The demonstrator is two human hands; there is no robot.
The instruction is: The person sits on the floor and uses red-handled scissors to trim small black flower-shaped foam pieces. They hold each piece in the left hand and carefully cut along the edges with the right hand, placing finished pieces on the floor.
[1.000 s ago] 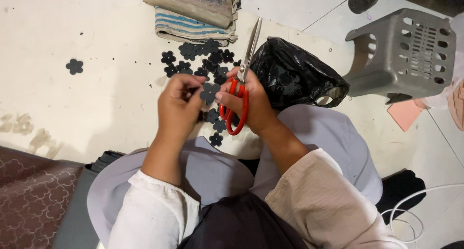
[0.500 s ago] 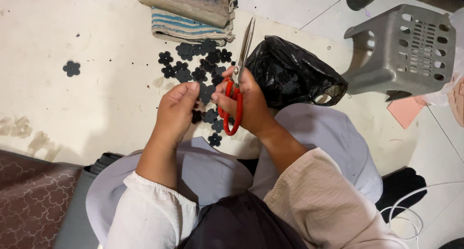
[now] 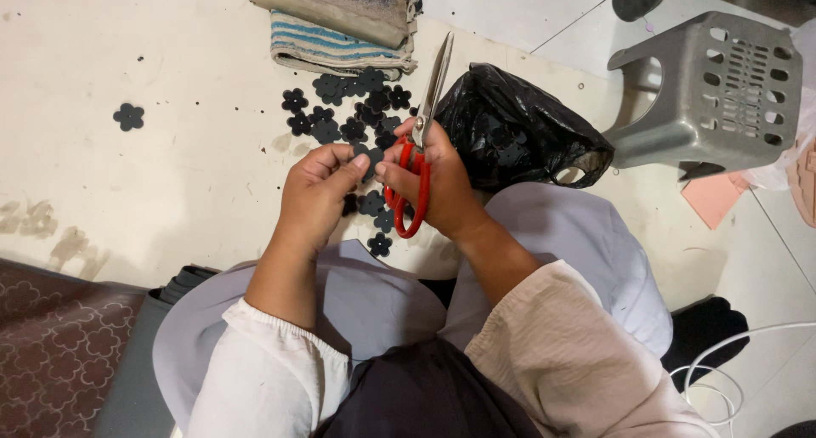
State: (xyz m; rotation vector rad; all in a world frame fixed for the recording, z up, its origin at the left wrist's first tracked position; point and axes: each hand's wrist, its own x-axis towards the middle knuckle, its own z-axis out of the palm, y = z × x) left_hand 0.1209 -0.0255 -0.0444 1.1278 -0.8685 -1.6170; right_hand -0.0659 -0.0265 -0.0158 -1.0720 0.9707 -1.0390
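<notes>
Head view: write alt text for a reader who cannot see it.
Seen from above, a seated person's left hand pinches a small black flower-shaped piece while the right hand grips red-handled scissors, blades pointing away. More black pieces lie scattered on the pale floor, near a black plastic bag, folded cloths and a grey stool.

It looked like a home workspace for small piecework, done on the ground rather than at any bench. The person sat on a worn, stained pale floor, with dark flower-shaped cut-outs scattered across it. A grey perforated plastic stool, a folded striped cloth, a crumpled black plastic bag and a patterned maroon mat lay around.
</notes>
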